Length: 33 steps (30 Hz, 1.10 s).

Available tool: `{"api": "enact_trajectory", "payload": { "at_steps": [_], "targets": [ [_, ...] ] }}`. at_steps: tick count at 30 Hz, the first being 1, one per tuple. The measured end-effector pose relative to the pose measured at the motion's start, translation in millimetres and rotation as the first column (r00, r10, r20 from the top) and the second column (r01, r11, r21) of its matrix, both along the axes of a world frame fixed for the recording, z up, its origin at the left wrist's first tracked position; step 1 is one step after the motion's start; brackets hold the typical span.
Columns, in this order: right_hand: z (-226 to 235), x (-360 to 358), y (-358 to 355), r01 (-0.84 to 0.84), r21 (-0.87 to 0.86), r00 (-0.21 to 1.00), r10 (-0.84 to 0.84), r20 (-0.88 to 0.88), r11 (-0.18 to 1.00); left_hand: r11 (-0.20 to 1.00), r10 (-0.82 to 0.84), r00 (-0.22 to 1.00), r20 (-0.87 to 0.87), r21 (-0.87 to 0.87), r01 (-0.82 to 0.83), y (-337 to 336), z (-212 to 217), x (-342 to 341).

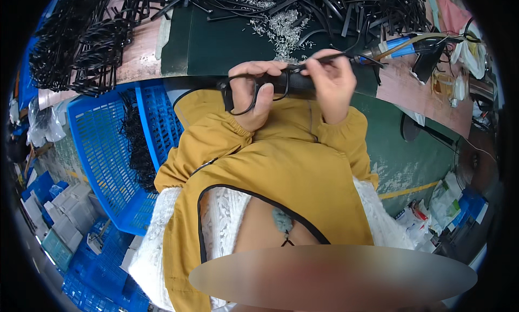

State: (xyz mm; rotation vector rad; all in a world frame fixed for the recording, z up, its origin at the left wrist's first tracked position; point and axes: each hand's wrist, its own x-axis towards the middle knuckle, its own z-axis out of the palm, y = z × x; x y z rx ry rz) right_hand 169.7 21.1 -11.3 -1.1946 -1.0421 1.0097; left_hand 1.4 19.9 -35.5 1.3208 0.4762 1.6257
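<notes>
Head view: I see my left hand (254, 90) gripping a black eyeglass frame (246, 93), right hand (330, 82) pinching its temple arm (324, 58), above the table's (227, 47) near edge.

Person wearing mustard-yellow top w/ long sleeves (205, 133), elastic gathered cuffs, thin black piping along neckline edge. White lace garment (221, 220) showing underneath. Small pale-green pendant (282, 221) hanging on black cord at chest.

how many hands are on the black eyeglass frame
2: the left hand grips the black eyeglass frame by its rim; the right hand pinches a thin black temple arm at its hinge.
</notes>
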Motion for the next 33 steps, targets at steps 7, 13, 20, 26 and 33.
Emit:
{"api": "enact_trajectory", "payload": {
  "at_steps": [7, 13, 20, 26, 33],
  "targets": [
    [4, -7, 5, -0.039, -0.08, 0.999, 0.037, -0.02, 0.996, 0.987, -0.017, 0.989, -0.15, -0.159, -0.007, -30, -22, -18],
    [-5, -16, 3, -0.016, 0.114, 0.936, -0.026, 0.35, 0.993, 0.984, 0.165, 0.932, -0.323, 0.12, -0.132, -23, -31, -11],
    [16, 3, 5, -0.288, -0.129, 0.939, 0.306, 0.16, 0.949, 0.944, 0.034, 0.999, -0.007, -0.327, -0.035, -16, 8, -14],
    [56, -27, 108, -0.508, 0.135, 0.629, 0.259, 0.733, 0.851, 0.739, 0.052, 0.98, 0.191, -0.668, 0.091, 11, 32, -52],
    [48, -87, 205, -0.651, 0.344, 0.22, -0.265, 0.939, 0.676, 0.674, 0.044, 0.994, 0.098, -0.737, 0.043, 17, 35, -56]
  ]
}}
